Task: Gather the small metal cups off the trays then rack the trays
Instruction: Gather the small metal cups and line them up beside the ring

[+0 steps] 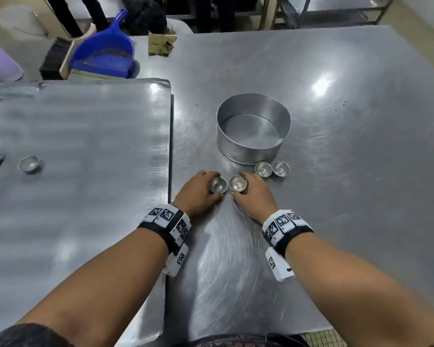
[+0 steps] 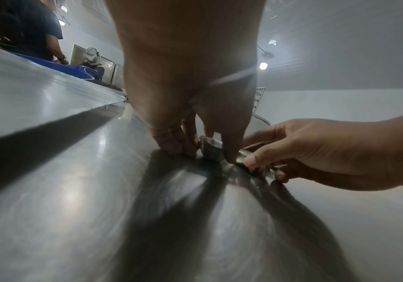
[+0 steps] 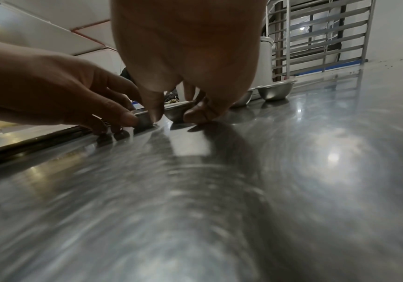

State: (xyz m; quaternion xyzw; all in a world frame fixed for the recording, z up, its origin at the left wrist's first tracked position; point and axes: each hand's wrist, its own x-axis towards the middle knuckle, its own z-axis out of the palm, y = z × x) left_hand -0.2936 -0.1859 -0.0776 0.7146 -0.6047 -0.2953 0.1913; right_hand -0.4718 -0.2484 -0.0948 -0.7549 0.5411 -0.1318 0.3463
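Nearest us on the steel table (image 1: 336,171), both hands are down w/ one small cup each: our left hand (image 1: 198,194) curls round a cup (image 1: 218,185), fingers & thumb on its sides, and our right hand (image 1: 254,194) grips a second cup (image 1: 237,183) just beside it. Both cups sit on or just above the tabletop, can't tell which. Just past the right hand, two more cups (image 1: 263,169) (image 1: 281,168) stand together, close to the round tin (image 1: 253,128), which looks empty. Off to the left, the tray (image 1: 85,134) has approx. three cups left on it, e.g. one (image 1: 28,164) near its left side. So we judge gathering is about half done; racking the trays hasn't started.
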